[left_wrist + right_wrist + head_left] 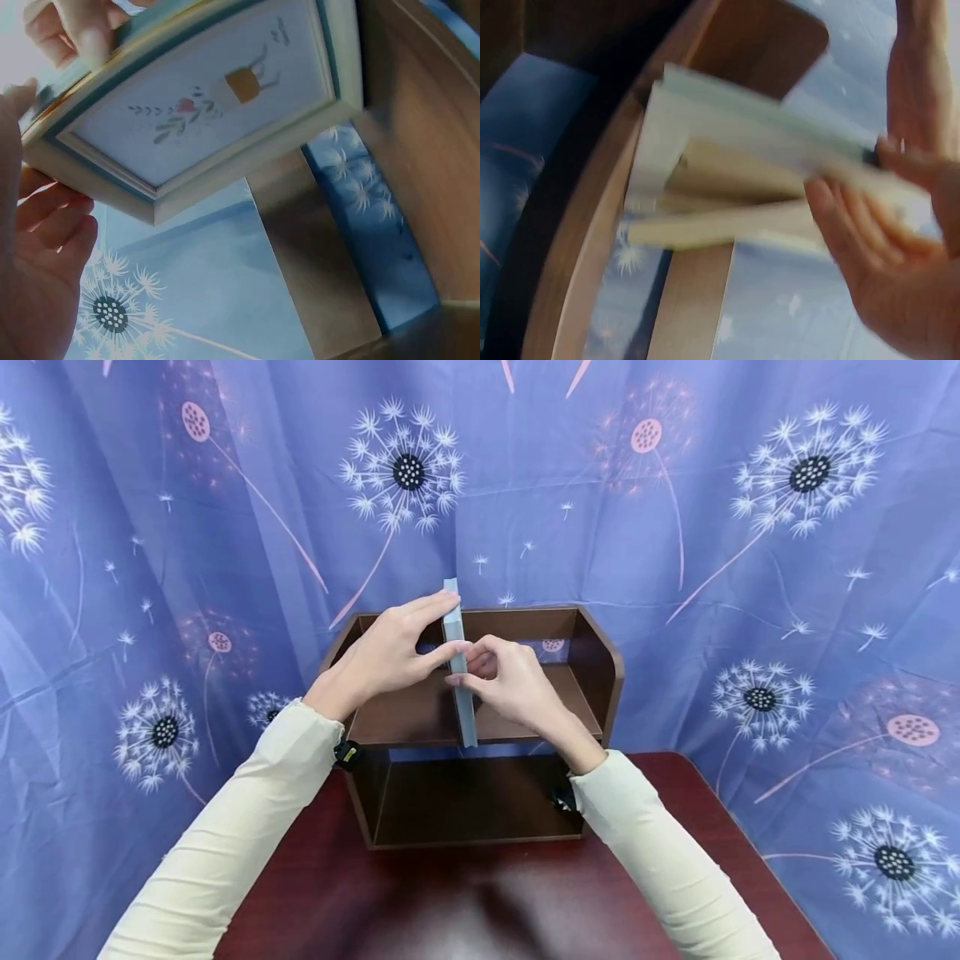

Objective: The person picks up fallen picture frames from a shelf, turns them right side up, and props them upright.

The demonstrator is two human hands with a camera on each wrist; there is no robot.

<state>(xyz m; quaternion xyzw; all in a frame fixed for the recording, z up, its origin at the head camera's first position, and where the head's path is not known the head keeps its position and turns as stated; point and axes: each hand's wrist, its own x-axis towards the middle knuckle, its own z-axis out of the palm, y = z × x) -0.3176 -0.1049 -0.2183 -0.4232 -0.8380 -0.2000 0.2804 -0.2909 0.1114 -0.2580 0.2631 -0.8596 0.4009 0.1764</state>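
Note:
A picture frame [461, 693] stands upright, edge-on to the head view, at the front of the shelf's upper board. Its front in the left wrist view has a pale border and a drawing [217, 97] of a flowering plant with a mustard-coloured part. My left hand [393, 647] grips the frame from the left, fingers at the top and thumb on the near edge. From the right, my right hand [513, 681] pinches the near edge lower down, thumb in front. Behind the frame, a flap like a support leg [720, 225] angles out, blurred in the right wrist view.
A brown two-tier shelf [600, 668] with raised sides stands on a dark red table [577, 893]. Its lower compartment [472, 797] opens toward me. Behind hangs a blue curtain [540, 527] with dandelion prints.

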